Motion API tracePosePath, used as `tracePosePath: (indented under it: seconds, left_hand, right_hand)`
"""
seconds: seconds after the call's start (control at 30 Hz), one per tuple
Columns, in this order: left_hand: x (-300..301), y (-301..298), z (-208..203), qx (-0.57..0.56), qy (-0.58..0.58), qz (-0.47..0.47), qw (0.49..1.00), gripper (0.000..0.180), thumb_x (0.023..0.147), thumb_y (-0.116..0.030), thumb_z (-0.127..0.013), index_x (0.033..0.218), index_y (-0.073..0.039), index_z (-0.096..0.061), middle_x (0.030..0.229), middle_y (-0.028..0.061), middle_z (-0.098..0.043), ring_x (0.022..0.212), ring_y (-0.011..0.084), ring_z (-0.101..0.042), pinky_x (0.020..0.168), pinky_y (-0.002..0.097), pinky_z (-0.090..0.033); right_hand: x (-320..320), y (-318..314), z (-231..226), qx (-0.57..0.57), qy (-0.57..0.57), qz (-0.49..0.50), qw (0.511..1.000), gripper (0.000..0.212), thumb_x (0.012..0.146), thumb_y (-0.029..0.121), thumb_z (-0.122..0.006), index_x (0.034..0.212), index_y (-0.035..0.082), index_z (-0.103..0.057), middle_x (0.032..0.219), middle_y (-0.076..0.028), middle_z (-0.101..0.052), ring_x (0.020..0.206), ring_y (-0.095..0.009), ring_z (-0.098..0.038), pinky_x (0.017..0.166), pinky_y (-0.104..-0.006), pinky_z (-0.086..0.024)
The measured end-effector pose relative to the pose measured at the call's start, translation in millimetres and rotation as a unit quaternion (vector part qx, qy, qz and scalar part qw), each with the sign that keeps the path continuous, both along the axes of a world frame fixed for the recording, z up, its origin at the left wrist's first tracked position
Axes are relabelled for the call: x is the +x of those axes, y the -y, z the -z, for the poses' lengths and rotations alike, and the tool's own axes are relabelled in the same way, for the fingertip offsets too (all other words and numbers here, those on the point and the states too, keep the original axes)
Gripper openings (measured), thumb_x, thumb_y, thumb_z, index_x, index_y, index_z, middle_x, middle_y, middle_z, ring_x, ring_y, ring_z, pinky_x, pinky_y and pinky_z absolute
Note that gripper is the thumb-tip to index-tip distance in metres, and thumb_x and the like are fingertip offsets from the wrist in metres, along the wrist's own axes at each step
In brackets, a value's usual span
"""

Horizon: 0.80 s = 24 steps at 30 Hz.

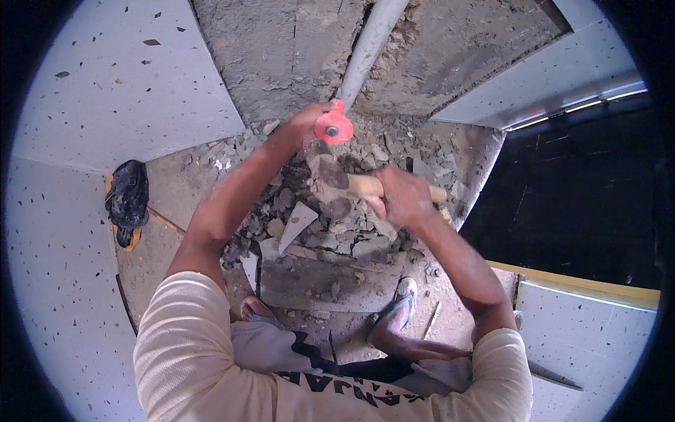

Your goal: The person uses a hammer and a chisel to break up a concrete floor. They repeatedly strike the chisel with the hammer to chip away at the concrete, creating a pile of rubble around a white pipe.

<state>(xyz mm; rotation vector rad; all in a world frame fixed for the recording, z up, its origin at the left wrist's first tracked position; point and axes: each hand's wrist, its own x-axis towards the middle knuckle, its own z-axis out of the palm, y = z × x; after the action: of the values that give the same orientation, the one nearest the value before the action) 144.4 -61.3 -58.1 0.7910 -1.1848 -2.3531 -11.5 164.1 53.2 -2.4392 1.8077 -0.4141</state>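
Observation:
My left hand point(309, 121) is closed around a chisel point(332, 131) with a round red-pink hand guard, its struck end facing me. The chisel's tip is hidden, close to the foot of a grey pipe point(375, 42) that runs up the bare cement wall. In my right hand point(404, 197) is a hammer point(365, 186), gripped by its light wooden handle. The hammer's head is smeared by motion, a little below the chisel's guard and apart from it. Broken rubble point(365, 232) lies under both hands.
Speckled white tiled walls point(133, 77) rise at left and right. A black plastic bag point(128, 197) lies on the floor at left. A pointed white tile shard point(297, 226) sticks out of the rubble. Before my sandalled feet is a grey slab point(316, 285). A dark panel point(569, 183) fills the right.

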Motion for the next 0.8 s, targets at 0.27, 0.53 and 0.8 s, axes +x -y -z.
tracePosePath:
  seconds: [0.27, 0.53, 0.8]
  left_hand:
    - [-5, 9, 19, 0.049, -0.008, -0.037, 0.998, 0.027, 0.097, -0.029, -0.048, 0.104, -0.004, -0.055, 0.086, 0.0084, -0.062, 0.075, 0.0201, -0.064, 0.069, 0.0374, -0.054]
    - [-6, 5, 18, 0.077, -0.046, 0.009, 0.996, 0.029, 0.097, -0.028, -0.049, 0.111, -0.004, -0.057, 0.095, 0.0078, -0.064, 0.085, 0.0205, -0.064, 0.08, 0.0374, -0.053]
    - [-11, 16, 34, 0.061, -0.012, -0.038, 0.997, 0.028, 0.097, -0.031, -0.046, 0.107, -0.006, -0.054, 0.09, 0.0082, -0.061, 0.078, 0.0199, -0.062, 0.071, 0.0384, -0.053]
  right_hand:
    - [23, 4, -21, 0.032, 0.012, 0.061, 0.998, 0.042, 0.087, 0.044, -0.059, 0.099, 0.005, -0.051, 0.082, -0.018, -0.062, 0.071, -0.037, -0.063, 0.062, -0.0465, -0.05]
    - [4, 27, 5, 0.107, -0.095, 0.129, 0.981, 0.04, 0.089, 0.043, -0.056, 0.096, 0.004, -0.051, 0.08, -0.019, -0.064, 0.07, -0.038, -0.064, 0.061, -0.0484, -0.05]
    - [17, -4, -15, -0.025, 0.025, -0.028, 0.999, 0.039, 0.088, 0.042, -0.056, 0.099, 0.005, -0.053, 0.078, -0.019, -0.064, 0.069, -0.037, -0.065, 0.059, -0.0467, -0.05]
